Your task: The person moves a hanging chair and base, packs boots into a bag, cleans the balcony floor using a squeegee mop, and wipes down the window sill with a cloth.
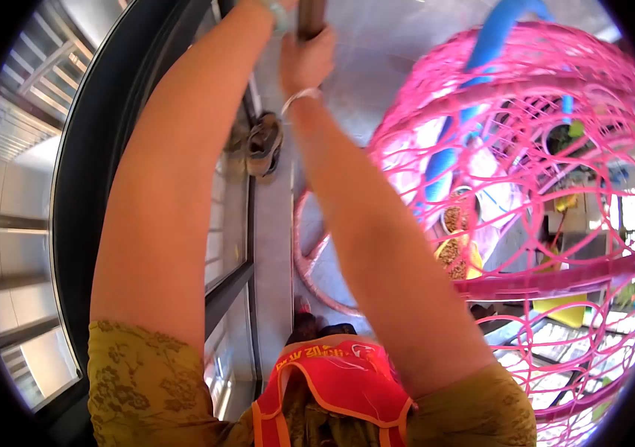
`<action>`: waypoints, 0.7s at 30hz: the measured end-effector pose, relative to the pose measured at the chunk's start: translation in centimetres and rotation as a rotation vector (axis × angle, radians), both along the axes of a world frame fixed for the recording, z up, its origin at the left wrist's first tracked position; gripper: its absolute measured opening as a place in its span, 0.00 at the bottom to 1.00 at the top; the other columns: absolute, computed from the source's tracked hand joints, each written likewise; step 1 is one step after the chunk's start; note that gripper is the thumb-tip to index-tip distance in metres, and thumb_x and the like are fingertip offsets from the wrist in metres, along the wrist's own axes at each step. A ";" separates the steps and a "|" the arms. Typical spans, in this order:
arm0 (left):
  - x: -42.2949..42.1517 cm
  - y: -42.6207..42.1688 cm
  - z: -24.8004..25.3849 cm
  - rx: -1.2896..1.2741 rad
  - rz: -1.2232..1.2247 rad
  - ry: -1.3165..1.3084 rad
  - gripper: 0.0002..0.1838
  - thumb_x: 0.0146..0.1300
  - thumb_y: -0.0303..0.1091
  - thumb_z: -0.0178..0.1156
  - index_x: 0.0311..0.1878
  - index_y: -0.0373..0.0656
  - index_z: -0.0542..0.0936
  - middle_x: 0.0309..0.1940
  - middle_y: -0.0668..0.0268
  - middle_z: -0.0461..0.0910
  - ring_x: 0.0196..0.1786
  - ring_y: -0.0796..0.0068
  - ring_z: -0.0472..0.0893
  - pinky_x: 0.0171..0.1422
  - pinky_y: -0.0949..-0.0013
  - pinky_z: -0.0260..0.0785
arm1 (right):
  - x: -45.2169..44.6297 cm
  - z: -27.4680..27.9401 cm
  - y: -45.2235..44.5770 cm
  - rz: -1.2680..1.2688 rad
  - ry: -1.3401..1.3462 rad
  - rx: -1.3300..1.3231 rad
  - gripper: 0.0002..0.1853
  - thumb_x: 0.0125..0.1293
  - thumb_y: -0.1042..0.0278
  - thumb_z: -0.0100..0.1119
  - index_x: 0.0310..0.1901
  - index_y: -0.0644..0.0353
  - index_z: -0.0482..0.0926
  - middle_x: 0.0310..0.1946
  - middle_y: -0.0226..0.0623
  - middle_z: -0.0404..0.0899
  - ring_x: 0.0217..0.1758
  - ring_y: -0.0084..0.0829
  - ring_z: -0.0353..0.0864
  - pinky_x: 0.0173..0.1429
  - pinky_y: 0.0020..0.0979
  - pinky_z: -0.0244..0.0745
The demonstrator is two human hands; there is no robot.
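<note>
My right hand (308,61) is at the top middle, its fingers wrapped round a brown pole (311,18) that runs up past the frame's edge. My left arm (176,164) reaches up along a dark metal door or window frame (79,186). A pale bracelet (279,13) shows at the left wrist, but the left hand itself lies beyond the top edge. What the pole belongs to is cut off.
On my right hangs a large pink woven basket chair (533,287) with a blue tube (492,37) across it. Bowls of brown pellets (454,218) show through its weave. Shoes (264,145) stand by the door frame. Below the chair a round pink base ring (304,249) rests on the floor.
</note>
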State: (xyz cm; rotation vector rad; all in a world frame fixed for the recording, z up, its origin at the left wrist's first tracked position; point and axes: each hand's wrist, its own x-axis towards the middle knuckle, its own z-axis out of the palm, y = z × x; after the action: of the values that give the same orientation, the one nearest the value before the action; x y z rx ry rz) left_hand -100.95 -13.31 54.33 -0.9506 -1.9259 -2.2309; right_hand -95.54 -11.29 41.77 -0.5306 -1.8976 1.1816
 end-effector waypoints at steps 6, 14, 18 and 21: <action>0.7 0.0 0.0 -0.021 0.069 -0.086 0.06 0.50 0.25 0.58 0.32 0.37 0.72 0.22 0.65 0.74 0.23 0.75 0.75 0.28 0.71 0.71 | 8.1 -5.2 -5.1 -0.037 -0.275 -0.107 0.29 0.51 0.75 0.51 0.58 0.66 0.61 0.61 0.51 0.59 0.60 0.46 0.65 0.61 0.43 0.58; 0.4 -0.3 0.6 -0.233 0.116 0.029 0.17 0.49 0.34 0.62 0.39 0.36 0.72 0.25 0.66 0.76 0.30 0.77 0.75 0.39 0.68 0.68 | 14.8 -10.2 -3.0 0.480 -0.863 0.008 0.14 0.52 0.67 0.51 0.39 0.62 0.78 0.38 0.50 0.79 0.44 0.48 0.78 0.49 0.42 0.72; 6.1 1.8 2.4 -0.384 0.722 0.242 0.23 0.50 0.34 0.61 0.49 0.33 0.70 0.40 0.55 0.76 0.45 0.59 0.76 0.53 0.62 0.66 | 13.9 -10.5 -1.2 0.518 -0.906 0.014 0.15 0.53 0.66 0.52 0.41 0.63 0.77 0.40 0.52 0.78 0.47 0.48 0.77 0.51 0.41 0.71; 14.2 3.2 4.9 -0.016 0.665 0.405 0.31 0.55 0.29 0.55 0.62 0.33 0.59 0.58 0.50 0.64 0.61 0.56 0.64 0.68 0.59 0.50 | 13.5 -11.5 -0.5 0.625 -0.875 0.066 0.16 0.53 0.67 0.51 0.43 0.63 0.77 0.42 0.51 0.78 0.48 0.48 0.77 0.51 0.41 0.71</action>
State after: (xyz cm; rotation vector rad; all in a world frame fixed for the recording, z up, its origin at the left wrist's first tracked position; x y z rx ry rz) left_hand -86.72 -10.13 59.28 -0.5756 -1.7300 -1.5197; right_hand -82.03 -11.77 30.27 -0.4659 -2.9956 1.3834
